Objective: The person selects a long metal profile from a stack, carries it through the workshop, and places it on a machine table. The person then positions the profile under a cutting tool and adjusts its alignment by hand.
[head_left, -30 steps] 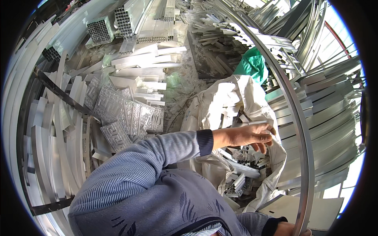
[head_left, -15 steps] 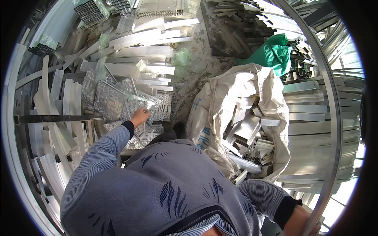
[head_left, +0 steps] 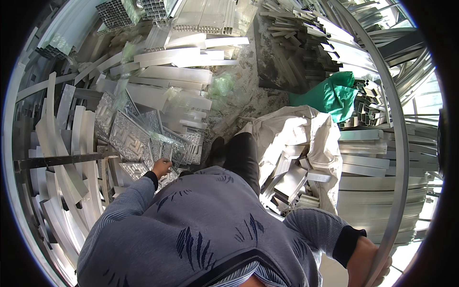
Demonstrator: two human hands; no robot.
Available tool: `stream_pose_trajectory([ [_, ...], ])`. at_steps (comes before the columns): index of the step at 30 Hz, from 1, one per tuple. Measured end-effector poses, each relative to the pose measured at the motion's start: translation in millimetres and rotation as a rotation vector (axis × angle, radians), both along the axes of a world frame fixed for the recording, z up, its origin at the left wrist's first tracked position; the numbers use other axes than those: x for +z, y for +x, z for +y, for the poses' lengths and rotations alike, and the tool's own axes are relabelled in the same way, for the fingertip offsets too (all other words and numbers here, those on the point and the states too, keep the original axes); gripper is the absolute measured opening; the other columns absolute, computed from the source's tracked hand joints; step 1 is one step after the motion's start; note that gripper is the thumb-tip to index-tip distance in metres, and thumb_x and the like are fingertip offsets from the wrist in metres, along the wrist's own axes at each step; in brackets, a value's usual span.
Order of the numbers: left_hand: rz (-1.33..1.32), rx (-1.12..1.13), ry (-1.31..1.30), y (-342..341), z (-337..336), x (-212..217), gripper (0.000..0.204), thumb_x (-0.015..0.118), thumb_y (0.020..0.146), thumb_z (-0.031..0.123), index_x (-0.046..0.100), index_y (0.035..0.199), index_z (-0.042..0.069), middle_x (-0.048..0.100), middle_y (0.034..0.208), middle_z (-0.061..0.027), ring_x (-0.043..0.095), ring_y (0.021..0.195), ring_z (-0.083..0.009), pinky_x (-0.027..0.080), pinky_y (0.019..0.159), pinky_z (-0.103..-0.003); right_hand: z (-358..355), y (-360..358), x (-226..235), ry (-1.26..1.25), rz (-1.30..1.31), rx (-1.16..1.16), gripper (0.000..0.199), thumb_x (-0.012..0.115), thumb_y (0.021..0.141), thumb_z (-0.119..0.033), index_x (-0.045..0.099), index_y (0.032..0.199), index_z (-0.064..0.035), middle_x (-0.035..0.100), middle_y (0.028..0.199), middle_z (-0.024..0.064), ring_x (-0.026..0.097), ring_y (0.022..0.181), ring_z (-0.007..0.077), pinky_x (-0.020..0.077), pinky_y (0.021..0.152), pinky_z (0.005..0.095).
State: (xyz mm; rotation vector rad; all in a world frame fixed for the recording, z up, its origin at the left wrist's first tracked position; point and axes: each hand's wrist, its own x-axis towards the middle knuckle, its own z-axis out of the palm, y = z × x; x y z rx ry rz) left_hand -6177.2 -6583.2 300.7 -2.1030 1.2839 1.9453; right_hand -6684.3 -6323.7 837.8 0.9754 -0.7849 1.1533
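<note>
My left hand (head_left: 161, 167) is closed at the near edge of a stack of silvery embossed panels (head_left: 129, 138) with a raised key-like pattern. Its fingers are curled, and whatever they hold, if anything, cannot be made out. Clear plastic film lies over parts of the panels. At the lower right my right hand (head_left: 364, 264) wraps round a long pale metal bar (head_left: 403, 158), which rises along the right side and curves toward the top through the lens.
Right of my dark-trousered leg (head_left: 242, 155) stands an open white woven sack (head_left: 325, 138) with metal offcuts (head_left: 290, 184). Behind it is green sheeting (head_left: 334, 95). Metal strips (head_left: 179, 74) lie far left; a dark bar (head_left: 67, 161) juts in from the left. Stacked profiles (head_left: 382, 201) line the right.
My left hand has drawn back toward my body, down and slightly left. My leg now shows beside the sack. The surroundings sit lower in view; my right hand keeps its grip on the bar.
</note>
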Motion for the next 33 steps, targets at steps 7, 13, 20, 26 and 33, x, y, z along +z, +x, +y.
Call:
stream_pose_trajectory([
  [7,-0.044,0.006,-0.049,-23,-66,-30,0.038,0.069,0.095,0.025,0.061,0.125,0.003,0.067,0.092,-0.0082,0.071,0.071,-0.0191,0.048,0.050,-0.031,-76,-63,7,-0.369,0.046,-1.159,0.033,0.050,0.103,-0.031,0.052,0.079,-0.0073,0.054,0.067,0.0078,0.057,0.067,0.0313,0.0453,0.070,0.0471],
  [13,-0.032,-0.071,-0.113,-109,-210,-8,0.038,0.068,0.095,0.027,0.062,0.123,0.003,0.068,0.103,-0.0102,0.070,0.071,-0.0193,0.050,0.055,-0.033,-156,-119,20,-0.366,0.042,-1.104,0.034,0.052,0.101,-0.031,0.050,0.078,-0.0062,0.053,0.067,0.0094,0.054,0.065,0.0342,0.0425,0.068,0.0483],
  [20,0.140,-0.041,-0.417,-243,-357,54,0.027,0.068,0.094,0.022,0.064,0.111,0.001,0.068,0.100,-0.0112,0.070,0.074,-0.0196,0.055,0.064,-0.033,-219,-171,34,-0.343,0.068,-1.079,0.033,0.052,0.102,-0.031,0.051,0.081,-0.0063,0.051,0.068,0.0073,0.052,0.063,0.0298,0.0421,0.064,0.0444],
  [26,0.191,0.011,-0.344,-311,-362,59,0.025,0.070,0.093,0.018,0.066,0.109,-0.002,0.069,0.095,-0.0107,0.069,0.073,-0.0192,0.058,0.065,-0.034,-260,-200,37,-0.323,0.088,-1.083,0.031,0.052,0.102,-0.032,0.051,0.083,-0.0066,0.049,0.069,0.0050,0.050,0.061,0.0248,0.0420,0.061,0.0403],
  [33,0.432,-0.018,-0.319,-421,-428,75,0.022,0.066,0.097,0.017,0.065,0.110,-0.001,0.069,0.097,-0.0067,0.069,0.074,-0.0158,0.056,0.069,-0.030,-314,-246,26,-0.288,0.087,-1.197,0.030,0.051,0.103,-0.032,0.052,0.086,-0.0069,0.046,0.070,0.0023,0.048,0.059,0.0191,0.0420,0.057,0.0356],
])
